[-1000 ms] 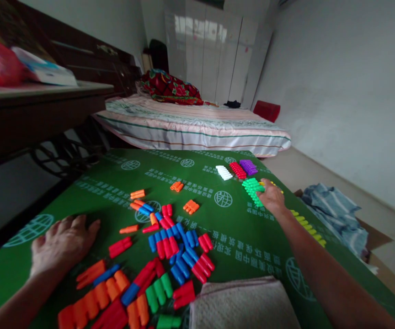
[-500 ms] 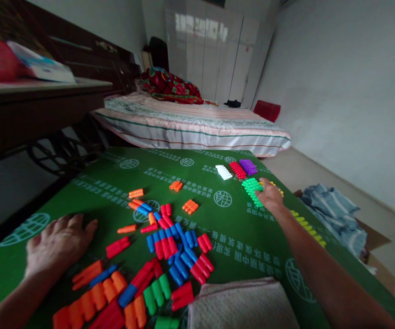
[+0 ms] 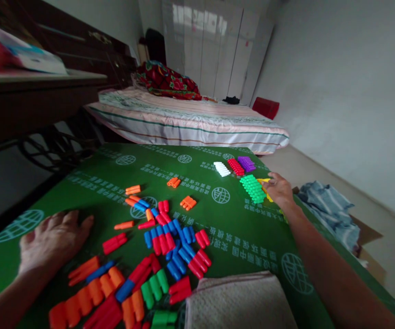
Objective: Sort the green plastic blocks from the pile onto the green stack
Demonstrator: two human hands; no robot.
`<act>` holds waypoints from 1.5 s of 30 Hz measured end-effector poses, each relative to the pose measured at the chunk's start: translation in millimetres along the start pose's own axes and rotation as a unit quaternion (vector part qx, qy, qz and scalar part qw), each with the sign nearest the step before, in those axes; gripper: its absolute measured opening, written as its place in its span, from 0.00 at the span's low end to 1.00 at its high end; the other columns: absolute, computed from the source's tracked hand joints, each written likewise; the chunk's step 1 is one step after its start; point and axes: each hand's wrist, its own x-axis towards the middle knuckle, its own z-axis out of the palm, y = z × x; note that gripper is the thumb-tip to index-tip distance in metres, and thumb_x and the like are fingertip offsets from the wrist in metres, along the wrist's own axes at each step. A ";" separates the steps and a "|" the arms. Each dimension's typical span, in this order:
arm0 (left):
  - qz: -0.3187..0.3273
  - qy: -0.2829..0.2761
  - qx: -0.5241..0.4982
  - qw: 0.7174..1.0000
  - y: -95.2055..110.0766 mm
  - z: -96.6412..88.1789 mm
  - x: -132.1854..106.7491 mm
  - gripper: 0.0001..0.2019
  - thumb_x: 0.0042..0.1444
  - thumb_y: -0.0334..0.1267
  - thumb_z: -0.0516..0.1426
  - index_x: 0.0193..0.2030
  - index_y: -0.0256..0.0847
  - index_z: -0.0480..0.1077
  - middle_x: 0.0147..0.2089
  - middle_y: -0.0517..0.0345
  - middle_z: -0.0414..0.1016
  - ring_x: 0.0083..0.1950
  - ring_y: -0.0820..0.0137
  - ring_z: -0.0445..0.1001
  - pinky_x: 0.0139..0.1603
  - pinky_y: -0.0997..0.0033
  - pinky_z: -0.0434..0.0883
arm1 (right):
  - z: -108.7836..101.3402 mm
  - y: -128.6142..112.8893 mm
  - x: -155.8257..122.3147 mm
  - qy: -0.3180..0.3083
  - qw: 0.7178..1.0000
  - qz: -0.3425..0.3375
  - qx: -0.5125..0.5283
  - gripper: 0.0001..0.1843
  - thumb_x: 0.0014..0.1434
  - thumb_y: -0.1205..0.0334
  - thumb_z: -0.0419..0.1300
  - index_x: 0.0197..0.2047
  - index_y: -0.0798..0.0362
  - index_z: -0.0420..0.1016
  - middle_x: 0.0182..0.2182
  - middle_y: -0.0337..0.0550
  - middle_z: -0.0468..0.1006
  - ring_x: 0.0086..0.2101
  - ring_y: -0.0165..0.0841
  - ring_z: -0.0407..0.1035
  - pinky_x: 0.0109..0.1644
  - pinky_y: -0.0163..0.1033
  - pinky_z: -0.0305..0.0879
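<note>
My left hand (image 3: 55, 237) lies flat on the green board at the left, fingers spread and holding nothing. On the far right, my right hand (image 3: 279, 189) has its fingers closed around the edge of a group of yellow plastic toy blocks (image 3: 266, 188). Right beside these, to the left, sits a slab of joined green blocks (image 3: 253, 189). White blocks (image 3: 221, 169), red blocks (image 3: 236, 167) and purple blocks (image 3: 246, 163) stand in rows just behind. Yellow-green blocks (image 3: 283, 215) are mostly hidden by my right forearm.
Loose orange blocks (image 3: 188, 203), red-and-blue blocks (image 3: 163, 240) and dark green blocks (image 3: 154, 289) lie scattered over the board's middle and front. A folded grey cloth (image 3: 238, 301) rests at the near edge. Beyond the board stands a bed (image 3: 184, 123); blue cloth (image 3: 328, 212) lies at right.
My right hand has shifted slightly right, off the green slab and onto the yellow blocks, which now show beside the green ones. My left hand stays in place; the view tilts slightly.
</note>
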 end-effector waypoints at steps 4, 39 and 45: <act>0.006 0.007 -0.011 1.000 2.3 -2.8 -3.3 0.46 0.50 0.62 0.24 0.61 0.34 0.59 0.67 0.37 0.54 0.67 0.47 0.51 0.63 0.43 0.54 | -10.7 8.4 -5.7 0.019 0.998 0.003 0.064 0.22 0.55 0.55 0.57 0.50 0.55 0.75 0.40 0.49 0.82 0.39 0.38 0.76 0.44 0.40 0.70; 0.030 0.071 -0.040 0.996 -2.5 18.6 -13.7 0.30 0.59 0.52 0.39 0.59 0.33 0.62 0.64 0.36 0.60 0.66 0.48 0.55 0.62 0.46 0.56 | 6.9 -126.6 -295.4 -0.376 0.803 -0.463 0.004 0.17 0.55 0.67 0.57 0.49 0.48 0.72 0.43 0.46 0.74 0.44 0.41 0.67 0.46 0.45 0.65; 0.032 0.067 -0.039 0.996 -3.7 19.1 -12.6 0.31 0.59 0.53 0.38 0.59 0.33 0.62 0.63 0.36 0.61 0.66 0.48 0.55 0.62 0.45 0.56 | -2.1 -96.2 -213.6 -0.228 0.932 -0.265 -0.093 0.16 0.57 0.60 0.58 0.50 0.47 0.73 0.45 0.45 0.76 0.43 0.38 0.72 0.43 0.40 0.65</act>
